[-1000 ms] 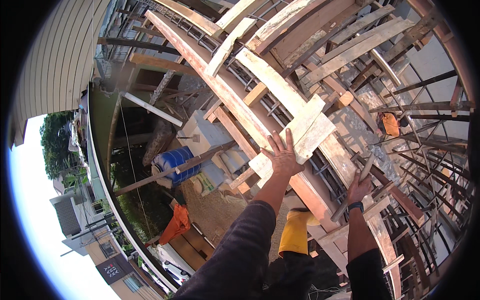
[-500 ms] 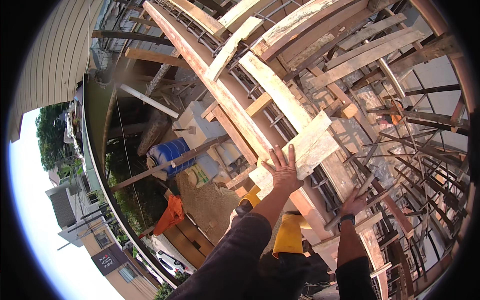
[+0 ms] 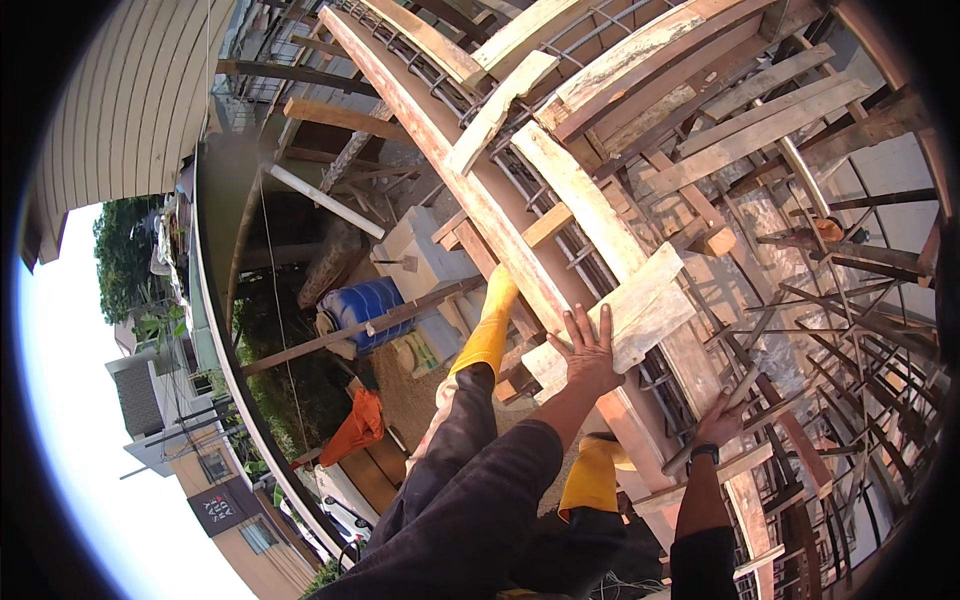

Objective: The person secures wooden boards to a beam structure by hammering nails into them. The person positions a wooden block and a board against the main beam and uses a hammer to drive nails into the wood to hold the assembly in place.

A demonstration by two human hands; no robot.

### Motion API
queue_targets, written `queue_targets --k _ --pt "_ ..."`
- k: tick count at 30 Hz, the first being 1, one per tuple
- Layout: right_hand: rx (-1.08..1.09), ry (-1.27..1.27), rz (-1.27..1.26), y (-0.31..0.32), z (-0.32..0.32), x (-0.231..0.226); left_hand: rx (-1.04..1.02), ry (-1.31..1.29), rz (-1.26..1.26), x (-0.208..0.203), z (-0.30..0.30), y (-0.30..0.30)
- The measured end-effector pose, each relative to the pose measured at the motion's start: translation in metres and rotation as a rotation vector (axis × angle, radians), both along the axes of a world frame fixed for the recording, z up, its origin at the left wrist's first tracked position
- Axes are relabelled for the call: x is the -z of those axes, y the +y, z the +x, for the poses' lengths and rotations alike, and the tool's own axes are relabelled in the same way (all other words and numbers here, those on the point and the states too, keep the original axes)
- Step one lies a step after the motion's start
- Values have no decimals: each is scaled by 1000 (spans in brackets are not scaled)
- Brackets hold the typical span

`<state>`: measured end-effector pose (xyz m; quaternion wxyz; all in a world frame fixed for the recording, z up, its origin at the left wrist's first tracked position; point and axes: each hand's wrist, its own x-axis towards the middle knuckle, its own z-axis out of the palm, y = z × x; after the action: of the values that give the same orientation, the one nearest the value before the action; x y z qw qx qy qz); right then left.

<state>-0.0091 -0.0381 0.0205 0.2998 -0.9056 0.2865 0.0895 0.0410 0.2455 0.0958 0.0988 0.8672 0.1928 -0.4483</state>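
Note:
My left hand (image 3: 588, 352) lies with fingers spread on a short pale board (image 3: 640, 318) set across the wooden beam formwork (image 3: 470, 205). Steel bars (image 3: 575, 255) show inside the form, below that board. On the right, my right hand (image 3: 718, 420) is closed round a slim round stick (image 3: 745, 385) beside the long plank (image 3: 686, 370); its far end cannot be made out clearly. A yellow boot (image 3: 490, 320) on my leg rests against the form's left side. Another yellow boot (image 3: 590, 478) stands lower down, near the formwork.
Left and below lie a blue drum (image 3: 365, 312), an orange cloth (image 3: 355, 428) and a grey block-like structure (image 3: 425, 245). Crossing timbers and thin bars (image 3: 850, 350) crowd the right side. A curved metal edge (image 3: 225, 350) runs along the left, with houses beyond.
One yellow boot has come up and forward to the form's side. The scene has shifted slightly right and down in view. My left hand remains on the board, my right on the stick.

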Motion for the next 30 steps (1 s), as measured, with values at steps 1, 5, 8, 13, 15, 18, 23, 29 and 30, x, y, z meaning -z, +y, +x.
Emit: queue_targets --k 1,5,8,13,15,18,23,29,30 --pt "20 -3 8 1 1 -2 0 6 6 0 0 0" --pt "-5 -30 -124 9 5 -3 11 14 25 -1 3 -1" --pt "38 -20 -217 7 3 7 34 37 25 -2 5 -3" --pt "80 -221 -371 9 0 29 40 5 31 0 2 -4" --pt "111 -128 -364 15 -1 22 57 0 29 6 -10 3" --pt "75 -89 -365 5 3 22 -51 -401 -138 13 -29 9" --pt "190 -8 -294 13 13 5 -105 -768 -233 22 -9 99" --pt "255 100 -236 19 12 9 65 -863 -35 42 117 207" --pt "217 16 -291 8 4 15 103 -661 -97 46 133 205"
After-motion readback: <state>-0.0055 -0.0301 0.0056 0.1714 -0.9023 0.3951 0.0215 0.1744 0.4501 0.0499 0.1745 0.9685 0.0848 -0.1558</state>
